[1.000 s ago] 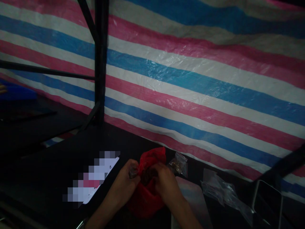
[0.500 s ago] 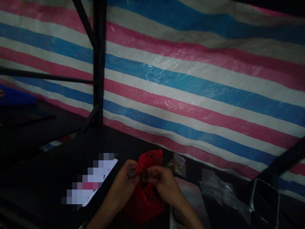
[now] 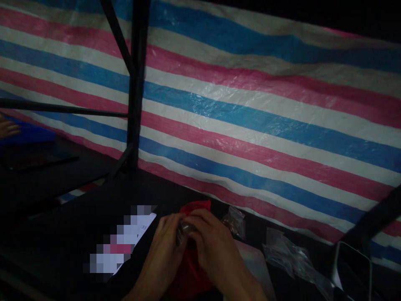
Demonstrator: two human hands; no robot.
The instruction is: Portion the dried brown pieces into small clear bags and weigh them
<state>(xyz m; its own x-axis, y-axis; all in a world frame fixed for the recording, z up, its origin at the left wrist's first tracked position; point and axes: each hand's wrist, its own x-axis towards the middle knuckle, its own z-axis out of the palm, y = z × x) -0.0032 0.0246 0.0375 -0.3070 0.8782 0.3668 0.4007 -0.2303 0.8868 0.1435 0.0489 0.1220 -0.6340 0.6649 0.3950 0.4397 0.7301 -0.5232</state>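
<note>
My left hand (image 3: 166, 240) is closed on a small clear plastic bag (image 3: 185, 228), above an open red bag (image 3: 191, 276). The fingers of my right hand (image 3: 214, 240) are bent and meet the clear bag's upper edge from the other side. What lies inside the clear bag is too dark to make out. The red bag rests on the dark table under both hands, its back rim showing behind the fingers. Just beyond my right hand sits another small clear bag (image 3: 235, 221) with small brownish pieces in it.
Several empty-looking clear bags (image 3: 288, 251) lie to the right, by a dark device with a pale rim (image 3: 352, 271). A pale flat panel (image 3: 252, 263) is beside my right wrist. A lit, blurred-out screen (image 3: 125, 244) lies left. Another person's hand (image 3: 8, 127) shows far left.
My right hand has come up out of the red bag's mouth to the clear bag in my left hand. The other person's hand shows more at the far left.
</note>
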